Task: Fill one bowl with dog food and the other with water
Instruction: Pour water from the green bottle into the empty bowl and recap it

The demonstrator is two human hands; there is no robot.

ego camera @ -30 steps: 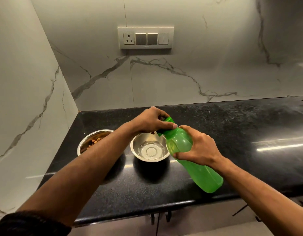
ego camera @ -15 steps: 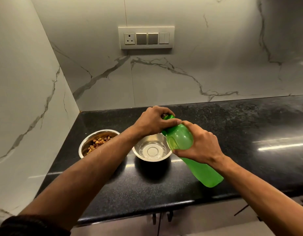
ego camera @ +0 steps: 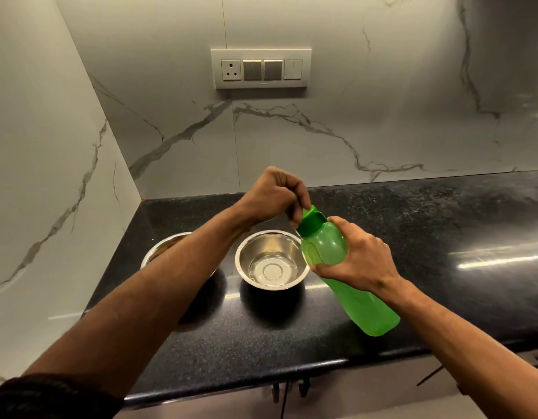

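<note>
A green plastic bottle is tilted with its cap end up and to the left, above the counter. My right hand grips its upper body. My left hand pinches the dark green cap at the bottle's top. Just left of the bottle stands a steel bowl with a little water in its bottom. A second steel bowl sits further left, mostly hidden by my left forearm, so its contents do not show.
Both bowls stand on a black speckled counter that ends in a corner of marble walls at the left. A switch and socket plate is on the back wall. The counter's front edge runs below my forearms.
The bottle's cap end has lifted a little and my left hand has shifted up onto the cap. My left forearm now covers the left bowl, whose brown kibble showed half a second ago.
</note>
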